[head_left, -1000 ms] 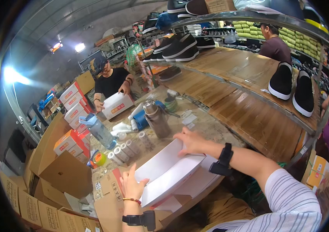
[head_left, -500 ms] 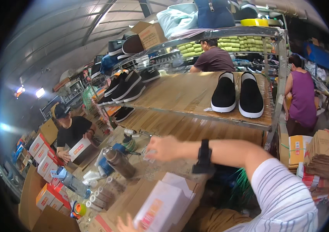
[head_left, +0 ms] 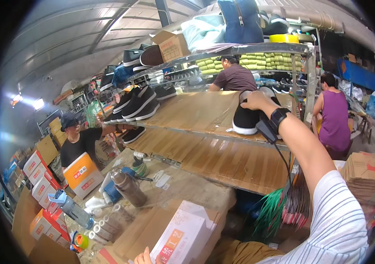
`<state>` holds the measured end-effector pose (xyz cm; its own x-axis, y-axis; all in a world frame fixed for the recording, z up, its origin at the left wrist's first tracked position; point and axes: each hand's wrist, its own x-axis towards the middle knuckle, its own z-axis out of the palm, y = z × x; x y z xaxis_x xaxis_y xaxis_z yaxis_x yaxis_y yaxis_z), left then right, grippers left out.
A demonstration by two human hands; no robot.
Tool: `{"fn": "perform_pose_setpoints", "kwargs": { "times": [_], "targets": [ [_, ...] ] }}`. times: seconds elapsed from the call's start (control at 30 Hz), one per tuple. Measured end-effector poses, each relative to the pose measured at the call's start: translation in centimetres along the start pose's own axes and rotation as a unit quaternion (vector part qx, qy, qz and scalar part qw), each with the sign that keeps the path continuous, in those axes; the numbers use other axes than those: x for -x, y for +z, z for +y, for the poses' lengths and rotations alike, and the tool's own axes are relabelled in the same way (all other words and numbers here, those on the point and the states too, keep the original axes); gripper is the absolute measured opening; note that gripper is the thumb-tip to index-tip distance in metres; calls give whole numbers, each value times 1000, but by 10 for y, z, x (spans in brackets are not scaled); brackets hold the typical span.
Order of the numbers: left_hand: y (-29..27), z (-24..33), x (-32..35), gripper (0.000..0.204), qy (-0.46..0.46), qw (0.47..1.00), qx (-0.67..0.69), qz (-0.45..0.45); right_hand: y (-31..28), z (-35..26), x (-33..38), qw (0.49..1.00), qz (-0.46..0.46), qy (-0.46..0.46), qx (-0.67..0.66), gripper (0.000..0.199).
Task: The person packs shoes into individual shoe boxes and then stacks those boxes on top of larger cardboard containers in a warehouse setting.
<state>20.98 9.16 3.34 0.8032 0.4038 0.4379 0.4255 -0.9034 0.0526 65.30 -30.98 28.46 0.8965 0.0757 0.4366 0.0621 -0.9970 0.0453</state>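
Observation:
My right hand (head_left: 258, 100) reaches up to the cardboard-covered shelf, its fingers closed at the opening of a black slip-on shoe (head_left: 245, 119) with a white sole. The matching shoe (head_left: 268, 94) stands beside it, largely behind my hand and wrist. Low in view, my left hand (head_left: 143, 257) shows only its fingers, spread against the near left end of a white shoe box (head_left: 186, 231) with an orange label. That box lies on flat brown cardboard (head_left: 145, 226) on the worktable; the rest of the left hand is cut off by the frame edge.
A metal bottle (head_left: 128, 188), a blue water bottle (head_left: 74, 210) and several tape rolls (head_left: 101, 229) crowd the table's left side. Across it, a person in black (head_left: 79, 143) has an orange-white shoe box (head_left: 83, 175) in front. Green straps (head_left: 273, 211) hang below the shelf.
My right hand has gone from above the table up and right to the shoes. White slips now show on the table. The person opposite has an arm out toward the shelf.

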Motion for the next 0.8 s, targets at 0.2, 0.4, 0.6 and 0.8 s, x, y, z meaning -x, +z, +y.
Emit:
{"fn": "perform_pose_setpoints", "kwargs": {
  "times": [0.2,0.4,0.6,0.8],
  "targets": [
    [-29,5,-2,47,78,994,72,21,-24,-91,66,895,141,-267,-328,31],
    [11,12,20,32,63,986,-24,154,-9,-168,165,527,-185,-211,-802,26],
    [-20,78,7,37,-98,788,608,-10,90,-249,173,229,-353,-154,-894,27],
    [-71,82,-34,40,-65,775,611,147,55,-307,217,87,-429,-40,-898,29]
  ]
}}
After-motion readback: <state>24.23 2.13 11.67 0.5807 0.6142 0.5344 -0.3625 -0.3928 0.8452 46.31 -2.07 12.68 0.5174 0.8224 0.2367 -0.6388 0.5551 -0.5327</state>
